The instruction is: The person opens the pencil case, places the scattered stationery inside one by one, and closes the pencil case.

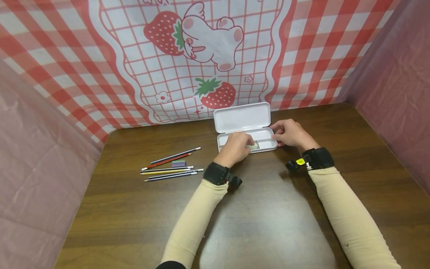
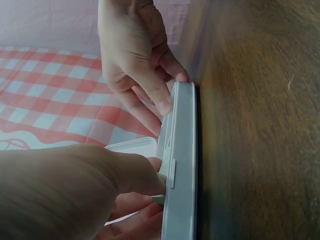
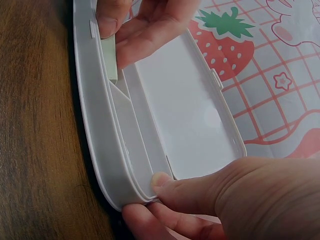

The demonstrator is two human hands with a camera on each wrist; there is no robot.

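A white pencil case (image 1: 242,117) lies open near the back of the table, its lid leaning back toward the patterned cloth. Over its front compartment is my left hand (image 1: 236,145), pinching a pale green block (image 3: 110,57), perhaps an eraser, between thumb and fingers. The block sits just inside the front wall, beside a slanted divider (image 3: 120,91). At the right end of the case, my right hand (image 1: 290,133) grips the corner, with the thumb on the rim and the fingers outside and below. The left hand hides the left part of the tray in the head view.
To the left on the wooden table (image 1: 268,209) lie several pencils (image 1: 171,171), including a red one (image 1: 168,161) and a yellow one (image 1: 164,172). Among them rests a small purple and green block (image 1: 178,163). A red-and-white strawberry cloth (image 1: 302,56) hangs behind.
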